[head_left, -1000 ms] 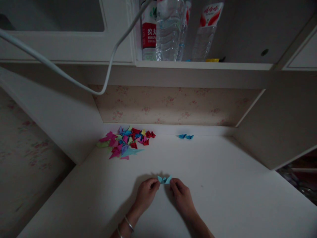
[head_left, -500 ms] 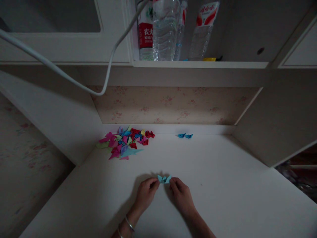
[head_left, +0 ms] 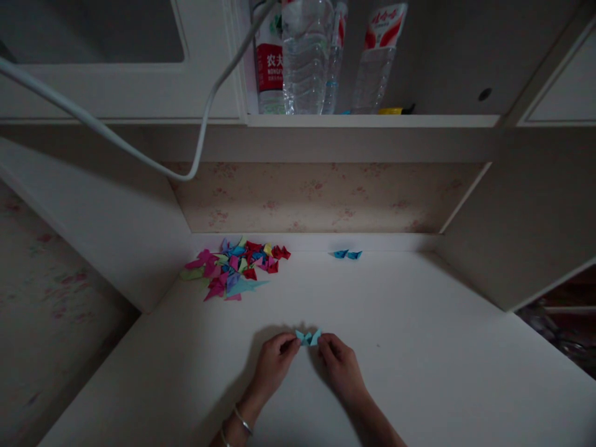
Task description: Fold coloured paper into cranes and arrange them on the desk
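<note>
A small light-blue folded paper piece (head_left: 308, 338), shaped like a pair of joined origami boats, is held between my two hands over the white tabletop. My left hand (head_left: 275, 362) pinches its left end between thumb and fingers. At its right end, my right hand (head_left: 339, 365) grips it the same way. Farther back stands a darker blue paper piece of like shape (head_left: 347, 254), apart from both hands. A pile of colourful folded papers (head_left: 235, 267) lies at the back left, in pink, red, blue, green and yellow.
The white table (head_left: 419, 360) meets a low ledge and flowered wallpaper (head_left: 307, 197) at the back. Above, an open shelf holds several plastic bottles (head_left: 305, 59). A white cable (head_left: 125, 146) hangs across the upper left. Cabinet side panels (head_left: 521, 217) flank the table.
Both hands keep their pinch on the light-blue paper, almost unmoved. The whole view has shifted very slightly.
</note>
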Demonstrator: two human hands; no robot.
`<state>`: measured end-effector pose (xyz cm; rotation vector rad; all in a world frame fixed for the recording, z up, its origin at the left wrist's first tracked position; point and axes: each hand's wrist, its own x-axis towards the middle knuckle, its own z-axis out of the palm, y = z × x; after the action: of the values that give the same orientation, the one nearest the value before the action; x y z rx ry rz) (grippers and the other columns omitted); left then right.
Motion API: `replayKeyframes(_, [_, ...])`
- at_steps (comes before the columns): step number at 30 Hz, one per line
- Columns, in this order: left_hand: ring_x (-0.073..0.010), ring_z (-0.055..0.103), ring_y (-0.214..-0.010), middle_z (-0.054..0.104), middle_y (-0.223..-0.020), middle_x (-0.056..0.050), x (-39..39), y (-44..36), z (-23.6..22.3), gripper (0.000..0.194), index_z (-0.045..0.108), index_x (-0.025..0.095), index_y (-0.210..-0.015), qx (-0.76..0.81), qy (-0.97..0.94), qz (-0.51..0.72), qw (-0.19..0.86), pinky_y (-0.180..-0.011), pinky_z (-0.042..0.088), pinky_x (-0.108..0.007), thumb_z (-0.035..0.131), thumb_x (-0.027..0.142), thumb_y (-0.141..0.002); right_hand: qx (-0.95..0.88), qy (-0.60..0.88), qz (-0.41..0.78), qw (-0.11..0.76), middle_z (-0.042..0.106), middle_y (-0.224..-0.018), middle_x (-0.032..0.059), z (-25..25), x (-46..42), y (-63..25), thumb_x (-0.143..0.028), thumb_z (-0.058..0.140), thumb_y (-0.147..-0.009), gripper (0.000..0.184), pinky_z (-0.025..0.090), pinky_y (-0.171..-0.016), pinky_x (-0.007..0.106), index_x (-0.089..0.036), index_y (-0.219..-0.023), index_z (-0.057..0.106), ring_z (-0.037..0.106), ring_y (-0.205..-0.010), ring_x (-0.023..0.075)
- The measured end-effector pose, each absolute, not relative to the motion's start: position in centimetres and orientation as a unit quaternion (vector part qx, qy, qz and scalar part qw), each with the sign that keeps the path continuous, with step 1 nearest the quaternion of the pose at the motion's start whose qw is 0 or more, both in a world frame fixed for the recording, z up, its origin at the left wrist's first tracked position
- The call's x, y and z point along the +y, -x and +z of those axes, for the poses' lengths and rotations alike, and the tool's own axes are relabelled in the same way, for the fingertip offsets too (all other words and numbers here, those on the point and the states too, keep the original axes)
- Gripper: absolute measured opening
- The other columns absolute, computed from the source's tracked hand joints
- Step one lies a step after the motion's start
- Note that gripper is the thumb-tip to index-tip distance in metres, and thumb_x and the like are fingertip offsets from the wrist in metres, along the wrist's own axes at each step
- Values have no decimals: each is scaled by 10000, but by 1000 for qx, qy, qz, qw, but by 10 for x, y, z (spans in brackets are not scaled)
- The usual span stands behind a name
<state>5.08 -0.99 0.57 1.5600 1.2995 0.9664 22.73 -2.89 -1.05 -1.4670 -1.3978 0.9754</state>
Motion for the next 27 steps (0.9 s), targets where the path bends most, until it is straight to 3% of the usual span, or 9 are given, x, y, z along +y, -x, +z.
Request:
replayKeyframes(13, [-152, 538, -650, 619, -696, -30, -8, -50, 1, 389, 675, 150, -801, 533, -626, 379, 424, -592, 409, -228, 511, 501, -837, -573, 580, 389, 429, 552, -605, -7, -6, -30, -225, -520, 430, -889, 408, 360, -545, 234, -185, -826, 654, 487, -577, 150])
replayKeyframes(18, [-131, 519, -592, 601, -663, -16, -2, -47, -1, 393, 664, 141, -807, 531, -570, 416, 469, -547, 398, -222, 547, 516, -807, -592, 562, 416, 401, 614, -685, 13, -1, -23, -244, -508, 415, -901, 395, 409, -579, 245, -191, -842, 644, 544, -628, 164])
replayKeyframes(22, [-113, 492, -554, 597, -657, -4, 15, -50, 14, 386, 655, 142, -799, 537, -541, 446, 469, -517, 382, -216, 559, 516, -792, -655, 608, 254, 369, 686, -975, 89, -5, -14, -282, -407, 432, -906, 337, 464, -782, 324, -189, -1000, 670, 612, -884, 232])
replayKeyframes(27, [-113, 515, -569, 613, -672, -5, 55, -79, 33, 319, 656, 144, -782, 511, -592, 438, 443, -530, 388, -212, 540, 439, -815, -720, 620, 65, 305, 636, -1187, 106, -17, -12, -298, -263, 415, -917, 328, 387, -994, 403, -188, -1141, 642, 558, -1107, 251])
